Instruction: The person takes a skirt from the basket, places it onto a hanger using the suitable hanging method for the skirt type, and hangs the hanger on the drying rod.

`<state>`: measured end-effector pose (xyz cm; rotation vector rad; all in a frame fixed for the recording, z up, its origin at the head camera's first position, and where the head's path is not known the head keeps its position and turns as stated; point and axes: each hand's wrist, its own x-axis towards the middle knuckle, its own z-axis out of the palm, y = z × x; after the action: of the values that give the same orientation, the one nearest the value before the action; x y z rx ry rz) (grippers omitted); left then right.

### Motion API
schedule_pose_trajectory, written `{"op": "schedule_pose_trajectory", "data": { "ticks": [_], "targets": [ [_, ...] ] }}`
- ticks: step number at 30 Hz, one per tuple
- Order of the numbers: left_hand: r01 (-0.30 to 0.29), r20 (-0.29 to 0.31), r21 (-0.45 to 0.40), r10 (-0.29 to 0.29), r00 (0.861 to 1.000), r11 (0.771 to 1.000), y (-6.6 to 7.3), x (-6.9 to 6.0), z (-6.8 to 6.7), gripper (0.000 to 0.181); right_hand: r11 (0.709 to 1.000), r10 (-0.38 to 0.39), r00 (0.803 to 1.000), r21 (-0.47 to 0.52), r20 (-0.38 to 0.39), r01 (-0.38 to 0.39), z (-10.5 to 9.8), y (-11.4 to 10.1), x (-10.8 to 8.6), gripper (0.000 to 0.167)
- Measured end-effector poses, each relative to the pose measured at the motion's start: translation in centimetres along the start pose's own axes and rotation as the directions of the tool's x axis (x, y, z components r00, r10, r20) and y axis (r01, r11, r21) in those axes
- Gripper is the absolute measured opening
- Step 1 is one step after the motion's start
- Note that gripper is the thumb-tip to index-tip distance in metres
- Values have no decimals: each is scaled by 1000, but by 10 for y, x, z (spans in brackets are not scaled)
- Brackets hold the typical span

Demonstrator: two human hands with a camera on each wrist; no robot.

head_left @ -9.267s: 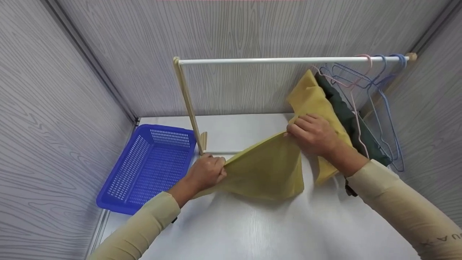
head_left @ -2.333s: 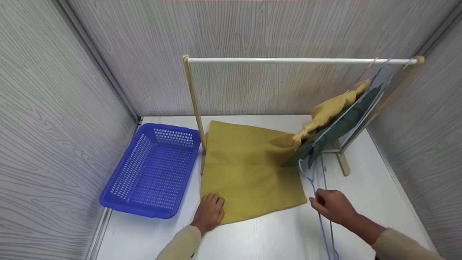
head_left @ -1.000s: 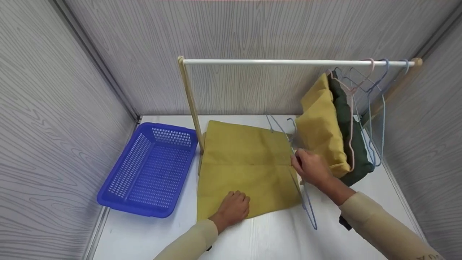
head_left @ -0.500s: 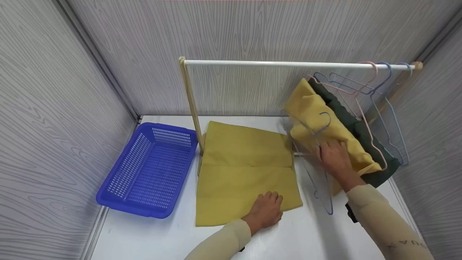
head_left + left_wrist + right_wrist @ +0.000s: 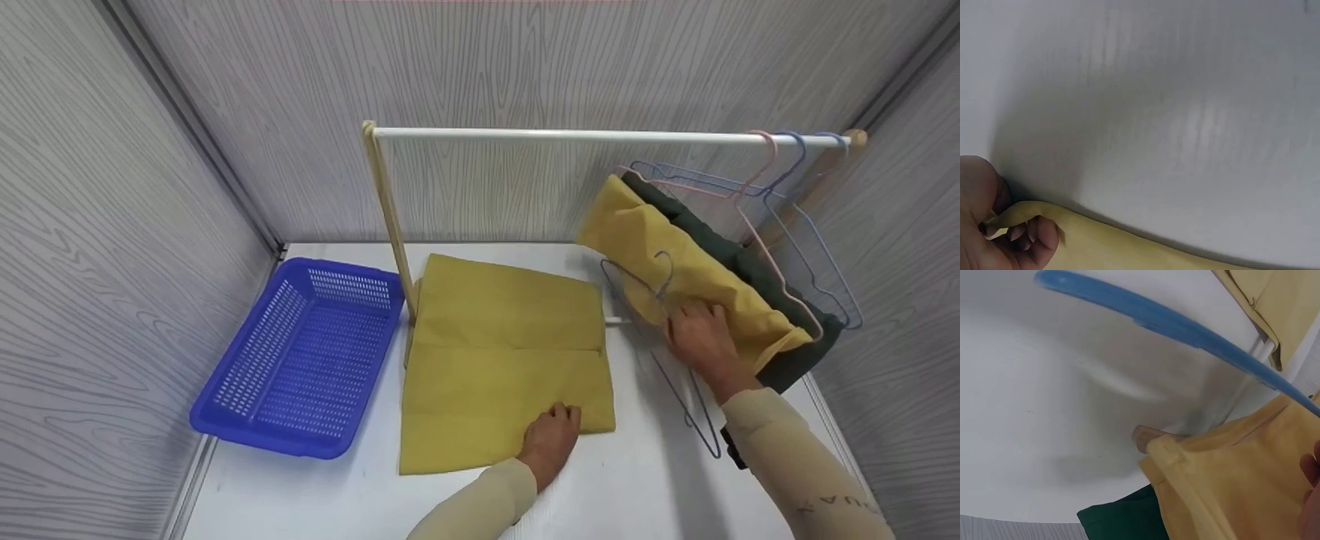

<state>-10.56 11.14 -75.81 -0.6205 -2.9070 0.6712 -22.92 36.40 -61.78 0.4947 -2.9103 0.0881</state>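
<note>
A mustard-yellow cloth (image 5: 502, 375) lies flat on the white table, a crease or seam across its middle. My left hand (image 5: 551, 442) is at its front edge, right of centre. In the left wrist view the thumb and fingers pinch a raised bit of that edge. My right hand (image 5: 701, 341) grips a blue clothes hanger (image 5: 703, 427) to the right of the cloth, hook upward and body tilted over the table. The hanger's blue bar (image 5: 1185, 329) crosses the right wrist view. Behind the right hand hangs another yellow cloth (image 5: 637, 232); the grip itself is partly hidden.
A rack with a white rail (image 5: 555, 135) spans the back. At its right end hang a pink hanger (image 5: 765, 240), blue hangers (image 5: 814, 262) and a dark green cloth (image 5: 799, 367). A blue plastic basket (image 5: 300, 360) stands at left. Walls close the sides and back.
Both hands held the yellow cloth up earlier; now it lies flat. The right hand has taken a hanger and moved right against the hanging cloths. The left hand has shifted right along the front edge.
</note>
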Motion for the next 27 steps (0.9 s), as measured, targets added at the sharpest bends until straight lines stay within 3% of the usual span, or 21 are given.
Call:
{"op": "schedule_pose_trajectory", "data": {
  "ticks": [5,7,10,12,13,15,17,18,20,24,27],
  "targets": [
    [112,-66,-148,-123,990,983,4,6,2,40,996,-69,998,-48,10,69,10,-3,-6,20],
    [95,-71,-149,-107,992,984,2,7,0,40,996,-71,997,-43,27,72,13,-6,-9,19],
    [62,-182,-159,-91,979,985,-4,10,-1,30,998,-55,997,-28,58,57,18,-10,-11,20],
    [52,-321,-193,-113,940,980,-10,15,-1,20,999,-39,996,-25,75,41,19,-12,-12,20],
    [53,-390,-215,-135,911,975,-15,17,-1,17,999,-31,996,-22,83,32,20,-14,-12,21],
    [59,-511,-264,-192,838,963,-25,22,-4,14,1000,-16,996,-25,83,18,23,-18,-11,22],
    [65,-574,-326,-253,779,943,-37,27,-10,15,1000,-2,997,-28,79,4,23,-22,-10,23],
    [64,-580,-369,-283,764,927,-44,29,-14,17,1000,0,997,-27,72,2,23,-24,-8,23],
    [62,-558,-461,-344,756,885,-57,32,-22,19,1000,16,998,-8,66,-15,22,-28,-6,25],
    [64,-468,-625,-438,768,778,-87,37,-37,22,998,39,998,46,46,-41,22,-38,1,25],
    [85,-430,-678,-487,760,730,-108,39,-46,22,997,46,998,63,33,-48,22,-46,5,25]
  ]
}}
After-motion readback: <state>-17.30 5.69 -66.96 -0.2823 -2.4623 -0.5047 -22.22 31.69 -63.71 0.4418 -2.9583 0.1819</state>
